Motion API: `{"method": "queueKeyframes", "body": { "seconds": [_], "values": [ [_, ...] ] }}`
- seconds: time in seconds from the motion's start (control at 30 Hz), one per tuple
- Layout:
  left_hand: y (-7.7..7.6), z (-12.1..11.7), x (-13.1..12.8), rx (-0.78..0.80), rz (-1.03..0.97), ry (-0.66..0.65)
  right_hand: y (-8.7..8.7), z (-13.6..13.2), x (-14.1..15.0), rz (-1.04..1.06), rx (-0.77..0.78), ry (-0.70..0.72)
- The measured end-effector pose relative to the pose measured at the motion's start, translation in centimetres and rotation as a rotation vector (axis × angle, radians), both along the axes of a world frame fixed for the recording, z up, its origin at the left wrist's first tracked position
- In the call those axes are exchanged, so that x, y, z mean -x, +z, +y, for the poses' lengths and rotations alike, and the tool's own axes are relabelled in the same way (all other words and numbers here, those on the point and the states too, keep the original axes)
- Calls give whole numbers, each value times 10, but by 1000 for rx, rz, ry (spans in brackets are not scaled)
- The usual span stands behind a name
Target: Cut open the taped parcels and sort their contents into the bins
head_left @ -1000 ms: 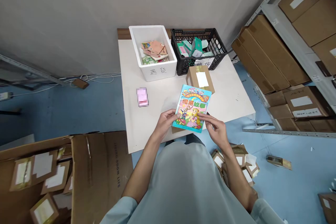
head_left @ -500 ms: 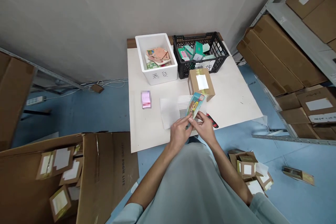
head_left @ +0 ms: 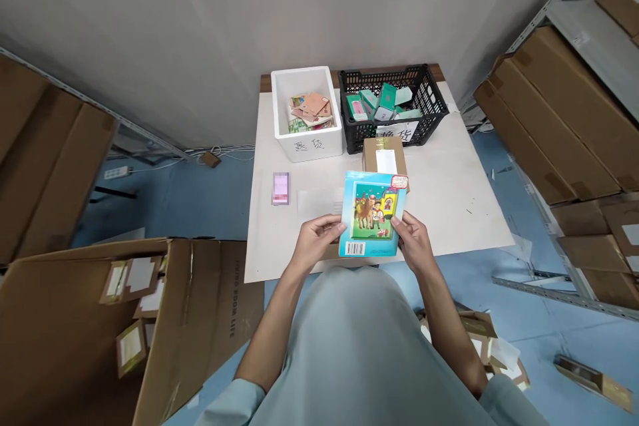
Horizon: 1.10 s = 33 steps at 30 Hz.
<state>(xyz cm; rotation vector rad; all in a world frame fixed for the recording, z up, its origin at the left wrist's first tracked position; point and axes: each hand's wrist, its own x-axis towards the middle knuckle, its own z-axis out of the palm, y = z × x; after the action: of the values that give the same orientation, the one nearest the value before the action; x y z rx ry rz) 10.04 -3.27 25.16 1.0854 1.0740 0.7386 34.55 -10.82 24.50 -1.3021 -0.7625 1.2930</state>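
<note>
I hold a thin blue picture book with both hands above the near edge of the white table. Its back cover faces me, with a cartoon picture, a barcode at the lower left and a red sticker at the top right. My left hand grips its left edge. My right hand grips its right edge. Just behind the book a small brown cardboard box with a white label stands on the table.
At the table's far edge stand a white foam box with cards and a black crate with teal packets. A pink item and a white sheet lie on the table. A large open carton sits left; shelved cartons right.
I have flipped the book over: its front cover faced me a second ago, it was edge-on half a second ago, and now the back cover shows. The camera has shifted left.
</note>
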Motion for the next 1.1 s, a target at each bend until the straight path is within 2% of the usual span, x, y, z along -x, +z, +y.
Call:
{"method": "queueKeyframes", "body": {
  "seconds": [0.13,0.23,0.3,0.37,0.47,0.6,0.7,0.83,0.9,1.0,1.1],
  "values": [
    [11,-3,-25,-69,-34,36,0,11,-17,-32,-4,27],
    [9,-1,-40,-8,-40,60,-9,21,-29,-40,4,33],
    [2,2,-49,51,-10,93,-22,28,-36,-73,11,-11],
    [-8,4,-58,44,47,143,-38,34,-40,-139,19,-70],
    [-26,4,-74,-121,156,207,-56,38,-34,-160,49,-18],
    [-45,-8,-94,-315,312,137,-59,34,-4,-65,-2,125],
    [-54,-17,-101,-337,365,65,-55,33,11,-68,-64,91],
    [-58,-4,-94,-237,251,-21,-51,42,-1,-53,21,26],
    [-57,13,-80,-217,234,45,-46,48,-15,-16,56,39],
    [-48,38,-53,-213,274,170,-35,54,-35,15,63,86],
    [-30,52,-31,-108,165,94,-23,57,-46,-6,59,120]
  ]
}}
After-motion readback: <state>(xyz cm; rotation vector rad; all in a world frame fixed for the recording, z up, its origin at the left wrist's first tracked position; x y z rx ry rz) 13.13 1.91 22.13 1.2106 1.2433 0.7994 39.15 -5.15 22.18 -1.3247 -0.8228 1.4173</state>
